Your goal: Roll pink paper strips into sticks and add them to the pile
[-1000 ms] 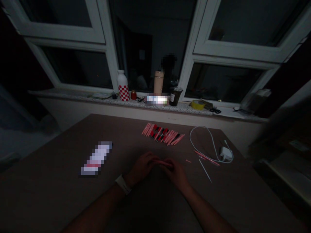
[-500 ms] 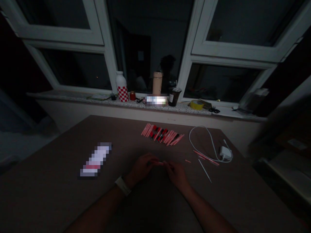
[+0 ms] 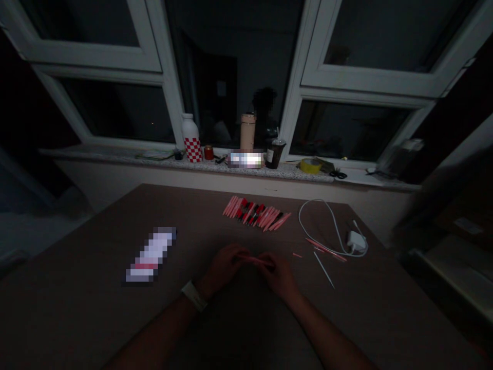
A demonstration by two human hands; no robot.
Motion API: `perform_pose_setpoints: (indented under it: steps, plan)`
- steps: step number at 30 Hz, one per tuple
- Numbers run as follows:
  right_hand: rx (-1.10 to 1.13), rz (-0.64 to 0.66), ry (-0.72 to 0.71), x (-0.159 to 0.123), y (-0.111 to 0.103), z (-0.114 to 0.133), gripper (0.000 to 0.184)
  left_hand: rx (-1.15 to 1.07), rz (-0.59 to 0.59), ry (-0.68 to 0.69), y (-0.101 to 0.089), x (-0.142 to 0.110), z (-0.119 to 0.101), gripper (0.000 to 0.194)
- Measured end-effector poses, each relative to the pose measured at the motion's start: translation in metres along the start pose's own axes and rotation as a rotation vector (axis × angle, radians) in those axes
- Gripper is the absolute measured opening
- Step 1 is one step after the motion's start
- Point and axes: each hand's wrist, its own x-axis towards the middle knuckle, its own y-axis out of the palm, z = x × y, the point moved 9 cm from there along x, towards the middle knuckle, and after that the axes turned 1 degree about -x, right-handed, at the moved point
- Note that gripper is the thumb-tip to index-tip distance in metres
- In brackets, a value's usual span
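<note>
My left hand [image 3: 225, 267] and my right hand [image 3: 282, 277] meet over the middle of the table, fingers closed in a pinch. Between them, roughly level, lies a slim pink pen [image 3: 253, 259], each hand gripping one end. Fingers and dim light hide its ends, so I cannot tell whether it is in one piece. Beyond the hands, several pink, red and black pens [image 3: 269, 218] lie side by side in a row. A short pink piece [image 3: 297, 255] rests just right of my right hand, with a thin pale stick [image 3: 324, 270] farther right.
Thin pink rods [image 3: 326, 250] lie beside a white charger [image 3: 356, 241] and its looped cable [image 3: 336, 222]. A lit phone [image 3: 150, 256] is at left. The windowsill [image 3: 231, 168] holds a checkered bottle [image 3: 192, 144], a beige flask [image 3: 247, 132], a drink cup [image 3: 275, 154] and yellow tape [image 3: 310, 165].
My fingers have shifted slightly around the pink pen, and more of its length shows between the hands. The things on the table lie as before; the view has moved slightly.
</note>
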Motion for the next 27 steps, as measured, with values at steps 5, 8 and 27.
perform_pose_setpoints:
  steps: [5, 8, 27]
  plan:
    - [-0.026, 0.019, 0.028, 0.000, 0.003, -0.003, 0.033, -0.019, -0.005, -0.003, 0.001, 0.000, 0.003, 0.018]
    - [0.044, -0.002, 0.004, 0.000, 0.001, -0.003, 0.026, -0.021, -0.002, -0.014, 0.000, 0.000, 0.002, 0.017]
    - [0.079, -0.061, 0.014, 0.003, -0.009, -0.001, 0.021, 0.093, 0.052, 0.064, -0.001, 0.004, -0.010, 0.024]
